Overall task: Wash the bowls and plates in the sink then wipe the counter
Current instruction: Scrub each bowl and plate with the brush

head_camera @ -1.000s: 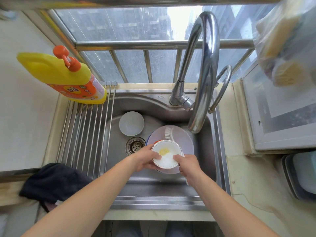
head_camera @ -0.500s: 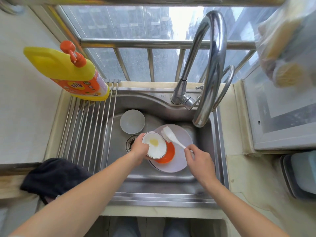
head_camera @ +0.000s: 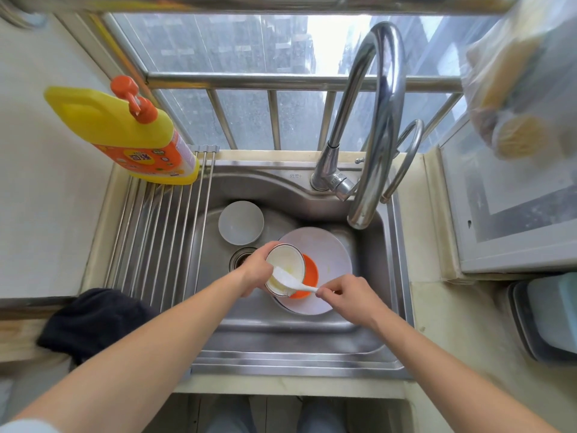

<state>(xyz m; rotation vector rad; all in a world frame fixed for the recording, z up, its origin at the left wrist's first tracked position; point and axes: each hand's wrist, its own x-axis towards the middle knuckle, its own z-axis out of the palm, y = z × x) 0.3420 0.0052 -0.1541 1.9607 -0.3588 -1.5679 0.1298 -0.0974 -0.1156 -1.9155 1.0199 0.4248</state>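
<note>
My left hand grips the rim of a small bowl, white inside with an orange outside, tilted over the steel sink. My right hand pinches the handle of a white dish brush whose head lies inside that bowl. Yellowish residue smears the bowl's inside. Under the bowl lies a white plate on the sink floor. A second, pale bowl stands upright at the sink's back left, beside the drain.
A tall chrome tap arches over the sink's right side. A yellow detergent bottle stands on the roll-up drying rack at left. A black cloth lies on the left counter. A grey tub sits at right.
My right hand lifted the brush off the plate and brought its head into the bowl. My left hand tilted the bowl more toward me.
</note>
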